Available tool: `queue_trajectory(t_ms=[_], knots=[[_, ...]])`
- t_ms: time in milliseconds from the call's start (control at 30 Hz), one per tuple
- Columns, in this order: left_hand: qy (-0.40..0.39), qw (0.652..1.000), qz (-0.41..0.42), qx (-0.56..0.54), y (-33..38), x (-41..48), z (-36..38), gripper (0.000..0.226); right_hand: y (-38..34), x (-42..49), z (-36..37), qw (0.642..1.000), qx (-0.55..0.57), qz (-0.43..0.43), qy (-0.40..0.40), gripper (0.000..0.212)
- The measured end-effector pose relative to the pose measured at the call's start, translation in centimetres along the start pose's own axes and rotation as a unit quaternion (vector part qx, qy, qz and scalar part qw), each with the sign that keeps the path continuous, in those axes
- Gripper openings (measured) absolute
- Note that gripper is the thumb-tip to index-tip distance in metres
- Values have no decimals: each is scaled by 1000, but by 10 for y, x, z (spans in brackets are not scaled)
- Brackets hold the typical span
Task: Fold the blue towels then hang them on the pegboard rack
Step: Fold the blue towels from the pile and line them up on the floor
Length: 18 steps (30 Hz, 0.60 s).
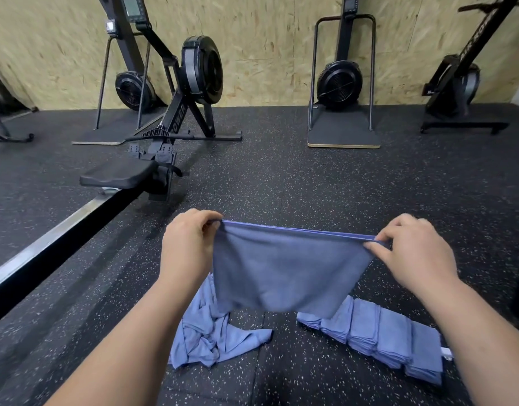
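Left hand (pixel 191 241) and right hand (pixel 413 247), arms outstretched, each pinch a top corner of the blue towel (pixel 284 276)

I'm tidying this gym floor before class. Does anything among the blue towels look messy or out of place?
Yes: a crumpled heap of towels lies unfolded on the floor, beside the neat row of folded towels. The held towel, pinched by the left hand and right hand, hangs fairly level.

1. A pale strand-board wall (pixel 267 39) spans the back.
2. The floor (pixel 311 177) is black rubber flecked white.
3. A black rowing machine (pixel 191 92) stands left, its seat (pixel 117 174) on a steel rail (pixel 47 238).
4. A flywheel trainer (pixel 339 83) stands on a wood-edged platform (pixel 343 139) by the wall.
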State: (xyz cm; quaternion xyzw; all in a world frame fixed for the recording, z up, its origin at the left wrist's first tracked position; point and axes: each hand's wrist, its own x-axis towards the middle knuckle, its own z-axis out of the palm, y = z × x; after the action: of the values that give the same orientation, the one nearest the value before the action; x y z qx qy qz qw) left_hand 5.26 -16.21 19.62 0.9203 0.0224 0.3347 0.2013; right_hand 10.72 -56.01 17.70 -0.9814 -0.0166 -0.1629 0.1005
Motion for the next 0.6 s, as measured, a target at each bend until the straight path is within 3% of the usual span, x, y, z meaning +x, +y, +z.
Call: queue_trajectory(t_ms=[67, 133, 233, 367, 500, 600], knots=[[-7, 1000, -11, 4, 1, -1, 2, 14, -1, -1, 3, 1000, 8, -8, -24, 11], [-19, 999, -34, 6, -2, -2, 2, 14, -3, 0, 6, 998, 43, -25, -26, 18], [-53, 996, -70, 27, -7, -1, 0, 13, -4, 0, 3, 993, 111, -35, 17, 16], [-91, 993, -52, 60, -10, -2, -1, 16, -5, 0, -2, 983, 163, -41, 70, 10], [-98, 992, -35, 75, -13, 0, 1, 16, -5, 0, -9, 974, 206, -32, 83, 23], [-87, 992, -52, 68, -12, -1, 2, 10, -3, 1, -8, 979, 179, -46, 88, 31]])
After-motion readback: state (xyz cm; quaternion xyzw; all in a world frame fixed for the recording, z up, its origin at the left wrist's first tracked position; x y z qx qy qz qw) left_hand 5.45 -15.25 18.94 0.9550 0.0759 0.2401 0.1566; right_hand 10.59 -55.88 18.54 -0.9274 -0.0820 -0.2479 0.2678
